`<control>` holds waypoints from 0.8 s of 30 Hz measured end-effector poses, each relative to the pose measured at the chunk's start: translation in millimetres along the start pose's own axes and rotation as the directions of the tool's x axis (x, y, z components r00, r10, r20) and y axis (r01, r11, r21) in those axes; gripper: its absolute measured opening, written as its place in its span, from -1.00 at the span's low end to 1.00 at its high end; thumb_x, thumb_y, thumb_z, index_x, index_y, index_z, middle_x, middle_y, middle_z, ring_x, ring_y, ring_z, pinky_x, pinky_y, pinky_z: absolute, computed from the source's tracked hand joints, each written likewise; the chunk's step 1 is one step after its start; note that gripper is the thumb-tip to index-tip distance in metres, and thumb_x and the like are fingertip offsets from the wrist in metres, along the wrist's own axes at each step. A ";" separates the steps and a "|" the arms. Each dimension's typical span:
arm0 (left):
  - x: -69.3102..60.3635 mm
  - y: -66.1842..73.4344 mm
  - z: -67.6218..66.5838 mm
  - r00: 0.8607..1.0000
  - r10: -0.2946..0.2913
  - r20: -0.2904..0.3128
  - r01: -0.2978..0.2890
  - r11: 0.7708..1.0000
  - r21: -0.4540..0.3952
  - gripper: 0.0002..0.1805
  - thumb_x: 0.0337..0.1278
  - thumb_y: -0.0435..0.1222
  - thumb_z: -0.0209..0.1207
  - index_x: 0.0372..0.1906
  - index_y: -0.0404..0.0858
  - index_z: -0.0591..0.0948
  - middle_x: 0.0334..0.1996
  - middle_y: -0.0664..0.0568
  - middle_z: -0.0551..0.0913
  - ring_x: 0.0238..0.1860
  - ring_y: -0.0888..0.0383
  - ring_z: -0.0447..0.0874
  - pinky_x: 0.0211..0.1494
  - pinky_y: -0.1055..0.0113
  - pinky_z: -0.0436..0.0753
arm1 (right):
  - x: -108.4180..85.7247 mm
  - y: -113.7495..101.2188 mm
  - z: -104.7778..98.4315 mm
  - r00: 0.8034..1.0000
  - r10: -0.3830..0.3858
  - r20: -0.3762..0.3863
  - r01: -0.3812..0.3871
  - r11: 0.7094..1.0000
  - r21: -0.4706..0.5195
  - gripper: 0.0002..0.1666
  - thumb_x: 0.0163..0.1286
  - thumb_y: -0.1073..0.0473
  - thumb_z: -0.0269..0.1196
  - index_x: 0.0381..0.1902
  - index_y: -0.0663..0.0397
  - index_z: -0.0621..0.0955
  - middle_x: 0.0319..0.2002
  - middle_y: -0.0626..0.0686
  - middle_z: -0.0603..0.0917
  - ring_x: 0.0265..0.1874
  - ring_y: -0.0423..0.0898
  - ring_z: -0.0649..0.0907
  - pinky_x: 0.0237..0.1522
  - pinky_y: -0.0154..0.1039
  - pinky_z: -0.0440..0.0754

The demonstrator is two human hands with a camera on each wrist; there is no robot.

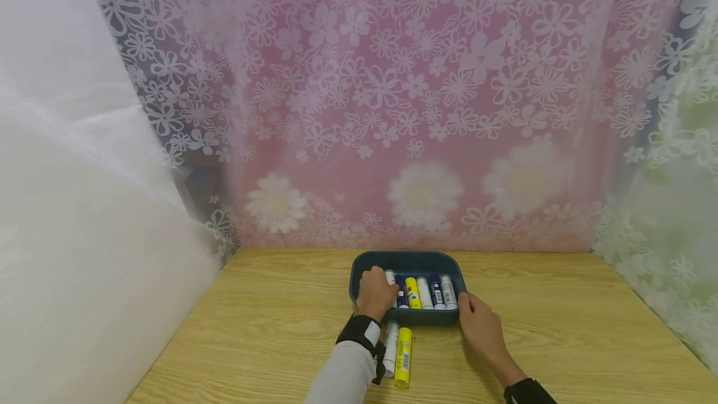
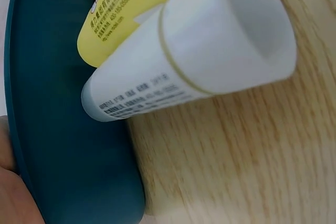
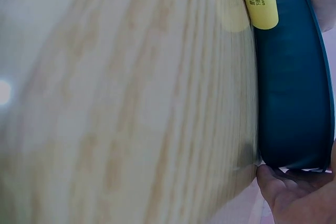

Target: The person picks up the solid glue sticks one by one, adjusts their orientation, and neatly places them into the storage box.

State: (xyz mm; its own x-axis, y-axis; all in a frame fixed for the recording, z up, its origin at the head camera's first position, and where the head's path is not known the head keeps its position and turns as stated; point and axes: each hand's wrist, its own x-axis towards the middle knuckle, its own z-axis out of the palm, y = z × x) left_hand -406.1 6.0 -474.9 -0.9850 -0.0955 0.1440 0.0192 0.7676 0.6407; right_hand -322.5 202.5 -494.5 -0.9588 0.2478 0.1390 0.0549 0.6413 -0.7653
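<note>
A dark teal tray (image 1: pixel 406 315) stands on the table with several glue sticks lying side by side in it: a yellow one (image 1: pixel 412 292), a navy one (image 1: pixel 436 292) and white ones (image 1: pixel 424 292) among them. My left hand (image 1: pixel 377 292) reaches into the tray's left end, fingers curled over a white glue stick (image 1: pixel 389 276) whose lower part they hide. At the right end, my right hand (image 1: pixel 483 329) grips the tray's side, thumb near the front corner. A white glue stick (image 2: pixel 142 72) and a yellow glue stick (image 1: pixel 402 357) lie outside, in front of the tray.
The wooden table (image 1: pixel 269 329) runs around the tray. Behind it hangs a pink flowered curtain (image 1: pixel 359 192). A white sheet (image 1: pixel 84 235) hangs on the left, and a translucent flowered sheet (image 1: pixel 673 254) on the right.
</note>
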 end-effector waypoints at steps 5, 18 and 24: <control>-0.9 -0.5 -0.1 1.000 0.011 0.009 -0.011 1.000 -0.015 -0.71 0.10 -0.25 0.45 -0.25 -0.40 0.66 -0.53 -0.02 0.59 -0.52 0.14 0.55 -0.50 0.26 0.60 | -0.1 0.1 0.2 1.000 0.002 -0.008 -0.002 1.000 0.000 -0.42 0.67 -0.03 -0.19 0.15 0.24 0.61 0.08 0.29 0.68 0.16 0.35 0.62 0.14 0.29 0.53; -4.0 0.8 -3.2 0.999 0.035 0.002 -0.035 0.999 -0.012 -0.78 0.12 -0.29 0.43 -0.35 -0.39 0.67 -0.59 0.02 0.56 -0.55 0.16 0.53 -0.53 0.29 0.53 | -0.3 -0.5 0.4 1.000 -0.008 -0.029 0.008 1.000 -0.009 -0.48 0.67 -0.02 -0.16 -0.04 0.18 0.65 -0.11 0.21 0.68 -0.07 0.21 0.66 -0.02 0.21 0.56; -2.1 0.3 -1.5 0.999 0.035 0.004 -0.035 0.999 -0.023 -0.78 0.13 -0.29 0.43 -0.34 -0.39 0.68 -0.60 0.03 0.55 -0.56 0.17 0.51 -0.54 0.31 0.52 | 0.5 0.5 0.2 0.999 -0.011 -0.035 0.011 1.000 -0.015 -0.49 0.67 -0.01 -0.16 -0.09 0.16 0.65 -0.17 0.18 0.65 -0.16 0.14 0.62 -0.08 0.18 0.55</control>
State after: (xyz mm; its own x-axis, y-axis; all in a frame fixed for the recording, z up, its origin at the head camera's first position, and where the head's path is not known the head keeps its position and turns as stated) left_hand -403.8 5.4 -473.9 -0.9844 -0.0662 0.1630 0.0573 0.7555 0.6526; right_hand -323.0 202.8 -494.9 -0.9490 0.2659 0.1693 0.0488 0.6544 -0.7546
